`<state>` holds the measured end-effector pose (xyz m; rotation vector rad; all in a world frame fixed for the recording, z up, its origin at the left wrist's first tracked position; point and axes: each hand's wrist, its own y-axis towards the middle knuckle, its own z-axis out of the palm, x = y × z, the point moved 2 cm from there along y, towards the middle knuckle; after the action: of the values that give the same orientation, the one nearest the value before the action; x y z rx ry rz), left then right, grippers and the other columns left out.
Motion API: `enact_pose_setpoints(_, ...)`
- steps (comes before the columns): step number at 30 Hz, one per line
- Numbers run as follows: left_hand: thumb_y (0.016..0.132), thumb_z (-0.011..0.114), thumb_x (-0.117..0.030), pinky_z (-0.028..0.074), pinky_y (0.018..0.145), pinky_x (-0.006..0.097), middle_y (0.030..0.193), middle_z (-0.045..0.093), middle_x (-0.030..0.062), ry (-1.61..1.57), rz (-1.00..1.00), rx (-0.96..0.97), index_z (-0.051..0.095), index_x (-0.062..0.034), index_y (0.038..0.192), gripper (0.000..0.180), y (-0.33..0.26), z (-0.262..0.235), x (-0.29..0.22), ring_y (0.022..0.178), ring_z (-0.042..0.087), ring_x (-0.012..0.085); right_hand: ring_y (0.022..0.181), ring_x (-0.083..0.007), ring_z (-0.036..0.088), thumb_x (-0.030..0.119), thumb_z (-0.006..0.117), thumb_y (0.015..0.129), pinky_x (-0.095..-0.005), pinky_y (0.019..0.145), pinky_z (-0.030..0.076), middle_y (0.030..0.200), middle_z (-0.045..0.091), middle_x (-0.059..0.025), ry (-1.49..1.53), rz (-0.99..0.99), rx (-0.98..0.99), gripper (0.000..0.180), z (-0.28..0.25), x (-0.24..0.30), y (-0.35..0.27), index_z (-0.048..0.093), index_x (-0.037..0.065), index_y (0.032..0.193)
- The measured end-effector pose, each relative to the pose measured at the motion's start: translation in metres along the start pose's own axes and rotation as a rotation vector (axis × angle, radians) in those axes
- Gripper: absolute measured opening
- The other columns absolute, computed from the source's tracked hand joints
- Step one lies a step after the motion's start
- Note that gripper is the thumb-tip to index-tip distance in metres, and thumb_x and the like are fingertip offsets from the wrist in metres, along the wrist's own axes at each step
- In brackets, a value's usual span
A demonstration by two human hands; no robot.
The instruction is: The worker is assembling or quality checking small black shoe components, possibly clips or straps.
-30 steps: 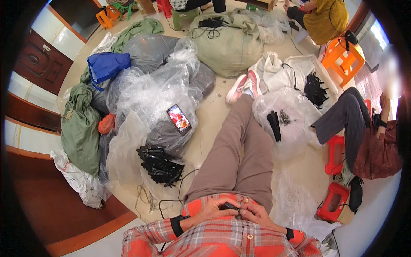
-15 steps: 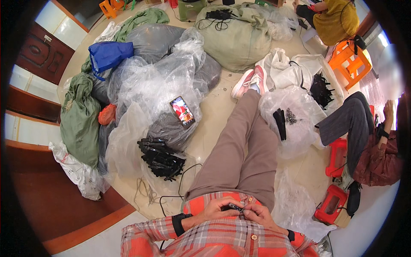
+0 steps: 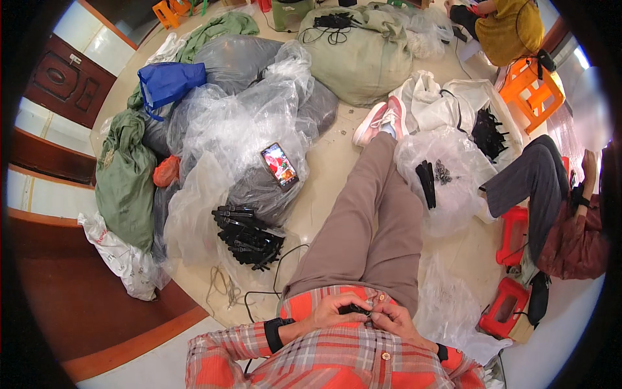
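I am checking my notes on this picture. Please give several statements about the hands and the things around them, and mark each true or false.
1. Both hands, left hand and right hand, hold a small black part at the lap. True.
2. A phone lies on the plastic bags. True.
3. The phone is in the left hand. False: it lies apart, on the bags.
4. The blue bag lies beside the right hand. False: it lies far off, at the upper left.
5. A pile of black clips lies on the floor, left of the legs. True.
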<state>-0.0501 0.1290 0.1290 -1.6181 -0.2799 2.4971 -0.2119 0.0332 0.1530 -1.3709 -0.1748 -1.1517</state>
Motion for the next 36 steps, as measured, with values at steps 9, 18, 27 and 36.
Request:
enact_pose_setpoints(9, 0.080, 0.064, -0.005, 0.044, 0.077, 0.024, 0.094, 0.061, 0.0043, -0.013, -0.038, 0.019, 0.060, -0.0018, 0.103, 0.024, -0.001, 0.005, -0.004, 0.088, 0.056, 0.0103, 0.065, -0.0031, 0.045, 0.019, 0.050, 0.091, -0.0184, 0.057, 0.037, 0.073, 0.049, 0.0047, 0.072, -0.041, 0.053, 0.019, -0.001, -0.008, -0.002, 0.056, 0.002, 0.095)
enact_pose_setpoints(18, 0.081, 0.063, -0.005, 0.044, 0.077, 0.022, 0.095, 0.061, 0.0044, -0.044, -0.089, 0.023, 0.059, -0.0008, 0.104, 0.024, 0.003, 0.008, -0.013, 0.088, 0.056, 0.0087, 0.064, -0.0028, 0.043, 0.019, 0.050, 0.090, -0.0186, 0.055, 0.036, 0.072, 0.048, 0.0053, 0.106, -0.056, 0.026, 0.018, -0.004, -0.009, -0.001, 0.056, 0.003, 0.095)
enact_pose_setpoints(27, 0.081, 0.062, -0.004, 0.046, 0.076, 0.022, 0.096, 0.061, 0.0054, -0.049, -0.019, -0.032, 0.059, -0.0004, 0.104, 0.023, -0.001, 0.006, -0.006, 0.088, 0.057, 0.0100, 0.067, -0.0031, 0.042, 0.019, 0.050, 0.091, -0.0192, 0.059, 0.036, 0.073, 0.048, 0.0050, 0.050, -0.019, 0.078, 0.017, -0.004, -0.001, -0.005, 0.055, 0.003, 0.096)
enact_pose_setpoints(36, 0.081, 0.062, -0.003, 0.046, 0.078, 0.023, 0.098, 0.060, 0.0057, -0.037, -0.083, -0.004, 0.059, -0.0004, 0.105, 0.025, 0.000, 0.006, -0.010, 0.089, 0.058, 0.0111, 0.069, -0.0034, 0.045, 0.018, 0.049, 0.091, -0.0189, 0.060, 0.037, 0.076, 0.050, 0.0039, 0.070, -0.034, 0.067, 0.018, 0.000, 0.006, -0.004, 0.055, 0.002, 0.095)
